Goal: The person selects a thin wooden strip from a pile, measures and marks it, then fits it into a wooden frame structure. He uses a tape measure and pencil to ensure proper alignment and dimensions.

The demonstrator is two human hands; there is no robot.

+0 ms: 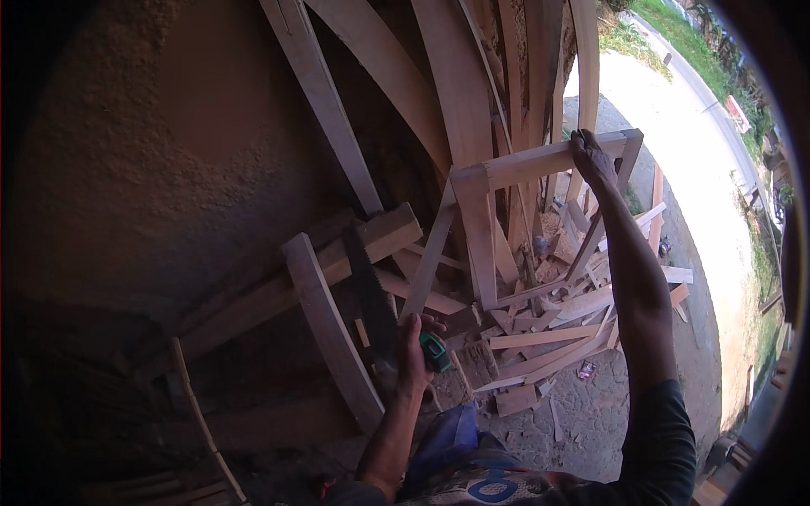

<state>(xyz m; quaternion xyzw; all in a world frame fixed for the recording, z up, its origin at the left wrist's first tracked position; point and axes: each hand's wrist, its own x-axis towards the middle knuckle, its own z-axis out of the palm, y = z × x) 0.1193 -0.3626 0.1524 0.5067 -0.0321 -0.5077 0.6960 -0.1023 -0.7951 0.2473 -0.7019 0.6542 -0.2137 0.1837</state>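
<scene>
A wooden frame (540, 163), with a top rail and several legs, stands tilted in front of me. My right hand (594, 158) is closed over its top rail near the far right corner. Down at the end of a slanting leg (433, 253) is my left hand (414, 347), with a green and black tape measure (435, 352) held in it. The leg's low end meets that hand; whether the fingers also grip the wood is hard to make out. Just left of the hand, a dark hand saw (369, 282) leans against a thick beam (375, 236).
Long boards (456, 76) lean upright behind the frame. Offcuts (548, 341) and shavings are heaped on the floor beneath it. A pale plank (331, 329) slants across at left, beside a rough wall (126, 194). Bright ground and a road (688, 76) lie outside at right.
</scene>
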